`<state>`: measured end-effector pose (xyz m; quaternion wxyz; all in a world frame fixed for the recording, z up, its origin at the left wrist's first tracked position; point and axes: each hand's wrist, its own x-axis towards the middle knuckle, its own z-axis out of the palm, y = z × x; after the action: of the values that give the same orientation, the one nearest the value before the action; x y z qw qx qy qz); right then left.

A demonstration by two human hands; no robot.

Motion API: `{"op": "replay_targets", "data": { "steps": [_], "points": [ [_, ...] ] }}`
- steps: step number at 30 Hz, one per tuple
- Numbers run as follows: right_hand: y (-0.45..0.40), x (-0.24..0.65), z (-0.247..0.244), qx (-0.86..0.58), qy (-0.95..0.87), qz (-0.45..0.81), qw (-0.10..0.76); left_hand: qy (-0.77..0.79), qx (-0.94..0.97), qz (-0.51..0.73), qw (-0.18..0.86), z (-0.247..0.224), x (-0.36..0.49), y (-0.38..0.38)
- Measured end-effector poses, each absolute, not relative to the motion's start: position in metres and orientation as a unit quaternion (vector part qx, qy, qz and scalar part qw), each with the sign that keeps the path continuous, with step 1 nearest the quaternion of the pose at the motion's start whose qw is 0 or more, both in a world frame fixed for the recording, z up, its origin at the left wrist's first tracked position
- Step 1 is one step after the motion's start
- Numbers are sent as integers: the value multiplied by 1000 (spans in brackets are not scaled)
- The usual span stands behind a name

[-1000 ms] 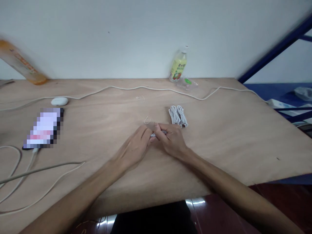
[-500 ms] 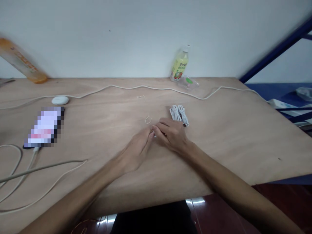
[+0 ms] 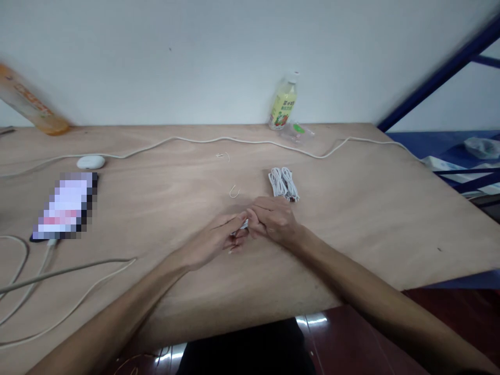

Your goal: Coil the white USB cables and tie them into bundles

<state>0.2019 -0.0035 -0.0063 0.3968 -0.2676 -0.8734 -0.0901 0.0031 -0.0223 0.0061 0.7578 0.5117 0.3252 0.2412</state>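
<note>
A small white piece (image 3: 244, 225) sat pinched between the fingertips of both hands at the middle of the frame, just above the bench (image 3: 351, 229); what it was could not be told, as the fingers hid most of it. The left hand (image 3: 213, 240) had thumb and forefinger closed on it with the other fingers loosely spread, and the right hand (image 3: 273, 223) was curled shut on its other end.

The bench was bare light plywood, filling the frame from left to right, with a plain pale wall (image 3: 195, 57) behind it. A blue frame (image 3: 437, 78) slanted up at the upper right.

A bottle (image 3: 283, 104) of yellowish drink stood upright against the wall at upper centre, cap on. A clear wrapper (image 3: 297, 131) with a green spot lay just beside its foot. An orange tube (image 3: 29, 107) leaned at the upper left, blurred.

A bundle (image 3: 284, 184) of coiled white cable lay just beyond the right hand. Two small wire ties (image 3: 234, 192) (image 3: 223, 155) lay above the hands, apart from each other. A long cord (image 3: 219, 140) ran across the far side of the bench. At left were a white oval case (image 3: 90, 162), a phone (image 3: 64, 207) with a blurred screen, and loose cables (image 3: 58, 273) trailing to the lower left edge.
</note>
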Motion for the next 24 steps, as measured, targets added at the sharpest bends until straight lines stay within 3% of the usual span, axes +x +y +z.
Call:
{"op": "replay_targets", "data": {
  "steps": [8,24],
  "points": [
    [-2,201,-4,-274,-870,-47,407,304,451,180,820,10,-1,-23],
    [7,200,-5,-288,-872,19,396,310,514,230,766,8,3,-25]
  ]
}}
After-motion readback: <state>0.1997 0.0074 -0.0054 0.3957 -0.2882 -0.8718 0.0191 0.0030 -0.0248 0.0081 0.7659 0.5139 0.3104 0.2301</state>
